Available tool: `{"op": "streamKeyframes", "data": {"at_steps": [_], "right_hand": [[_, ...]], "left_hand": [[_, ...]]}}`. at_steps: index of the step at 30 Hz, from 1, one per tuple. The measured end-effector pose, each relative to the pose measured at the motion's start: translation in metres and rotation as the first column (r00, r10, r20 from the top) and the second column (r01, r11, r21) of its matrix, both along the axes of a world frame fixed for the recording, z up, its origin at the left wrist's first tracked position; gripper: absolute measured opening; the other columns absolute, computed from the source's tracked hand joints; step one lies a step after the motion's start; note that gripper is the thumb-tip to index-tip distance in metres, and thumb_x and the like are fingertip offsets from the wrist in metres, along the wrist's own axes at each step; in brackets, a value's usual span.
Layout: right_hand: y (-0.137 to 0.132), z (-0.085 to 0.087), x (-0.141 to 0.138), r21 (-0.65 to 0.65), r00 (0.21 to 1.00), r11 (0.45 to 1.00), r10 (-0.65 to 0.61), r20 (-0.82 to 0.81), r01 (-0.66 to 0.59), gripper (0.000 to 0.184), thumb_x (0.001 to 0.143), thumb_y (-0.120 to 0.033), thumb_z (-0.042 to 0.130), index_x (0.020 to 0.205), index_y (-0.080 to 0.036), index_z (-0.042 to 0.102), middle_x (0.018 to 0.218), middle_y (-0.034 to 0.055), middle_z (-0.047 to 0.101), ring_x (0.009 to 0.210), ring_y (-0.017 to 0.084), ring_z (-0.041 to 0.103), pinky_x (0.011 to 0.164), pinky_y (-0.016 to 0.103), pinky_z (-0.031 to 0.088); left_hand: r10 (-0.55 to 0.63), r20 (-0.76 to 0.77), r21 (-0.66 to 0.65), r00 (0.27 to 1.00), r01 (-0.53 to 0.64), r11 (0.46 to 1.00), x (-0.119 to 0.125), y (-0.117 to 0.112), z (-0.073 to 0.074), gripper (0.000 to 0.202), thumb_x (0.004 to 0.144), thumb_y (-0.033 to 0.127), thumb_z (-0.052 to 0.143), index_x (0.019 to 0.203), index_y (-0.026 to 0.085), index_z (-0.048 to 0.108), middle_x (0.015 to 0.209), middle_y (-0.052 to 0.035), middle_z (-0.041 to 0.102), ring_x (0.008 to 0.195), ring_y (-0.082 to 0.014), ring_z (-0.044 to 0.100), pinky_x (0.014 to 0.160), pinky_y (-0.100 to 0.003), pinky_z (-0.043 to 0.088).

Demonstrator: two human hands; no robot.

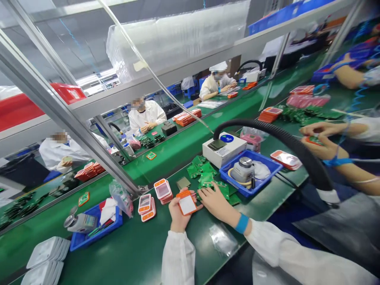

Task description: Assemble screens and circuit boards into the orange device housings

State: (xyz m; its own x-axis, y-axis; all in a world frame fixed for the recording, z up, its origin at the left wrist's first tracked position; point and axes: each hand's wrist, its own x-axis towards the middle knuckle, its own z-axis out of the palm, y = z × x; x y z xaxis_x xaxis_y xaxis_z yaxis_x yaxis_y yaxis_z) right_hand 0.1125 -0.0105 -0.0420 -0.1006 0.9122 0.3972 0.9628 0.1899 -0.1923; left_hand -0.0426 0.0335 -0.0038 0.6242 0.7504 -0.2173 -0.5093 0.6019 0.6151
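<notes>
My left hand (177,213) is closed around an orange-framed white card-shaped part (187,203), held just above the green bench. My right hand (215,202) lies with fingers stretched out over a heap of green circuit boards (208,176), its fingertips touching one board near the orange part. Both arms wear white sleeves, and a blue strap circles my right wrist. Small stacks of the same orange-framed parts (154,198) lie to the left of my left hand.
A blue tray (267,174) with a metal dispenser stands right of the boards, beside a white box (224,148). A black hose (285,142) arches over. Another blue tray (92,227) and white pouches (44,257) lie left. A neighbour's hands (320,138) work at right; several people sit across the conveyor.
</notes>
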Motion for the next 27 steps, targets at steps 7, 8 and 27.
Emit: {"op": "streamKeyframes", "data": {"at_steps": [7, 8, 27], "right_hand": [[-0.002, 0.013, 0.001, 0.013, 0.977, 1.000, 0.029, -0.211, -0.027, 0.045, 0.075, 0.002, 0.043, 0.113, -0.011, 0.064, 0.096, 0.0139, 0.071, 0.087, 0.025, 0.065, 0.109, 0.051, 0.028], [-0.004, 0.016, 0.003, 0.031, 0.962, 0.999, 0.023, -0.274, -0.015, 0.046, 0.075, 0.002, 0.041, 0.114, -0.011, 0.063, 0.093, 0.0131, 0.071, 0.086, 0.024, 0.065, 0.108, 0.051, 0.028], [-0.013, 0.037, -0.017, -0.082, -0.160, 0.972, -0.119, -0.980, -0.219, 0.060, 0.059, -0.049, 0.080, 0.107, -0.016, 0.067, 0.079, 0.0051, 0.073, 0.080, 0.023, 0.069, 0.074, 0.036, 0.054]], "left_hand": [[-0.021, 0.045, 0.034, 0.999, 0.019, 0.999, -0.012, -0.013, 0.014, 0.029, 0.076, 0.026, 0.047, 0.092, 0.031, 0.071, 0.091, 0.0007, 0.074, 0.088, -0.0287, 0.062, 0.086, -0.050, 0.046], [-0.011, 0.058, 0.042, 0.998, 0.009, 0.999, -0.013, -0.014, 0.015, 0.029, 0.076, 0.027, 0.046, 0.091, 0.031, 0.071, 0.090, 0.0011, 0.074, 0.085, -0.0273, 0.062, 0.086, -0.049, 0.046], [0.087, 0.185, -0.016, 0.979, -0.086, 0.996, 0.003, -0.019, -0.038, 0.037, 0.070, 0.012, 0.071, 0.105, 0.015, 0.062, 0.092, -0.0086, 0.072, 0.082, -0.0230, 0.068, 0.090, -0.050, 0.048]]}}
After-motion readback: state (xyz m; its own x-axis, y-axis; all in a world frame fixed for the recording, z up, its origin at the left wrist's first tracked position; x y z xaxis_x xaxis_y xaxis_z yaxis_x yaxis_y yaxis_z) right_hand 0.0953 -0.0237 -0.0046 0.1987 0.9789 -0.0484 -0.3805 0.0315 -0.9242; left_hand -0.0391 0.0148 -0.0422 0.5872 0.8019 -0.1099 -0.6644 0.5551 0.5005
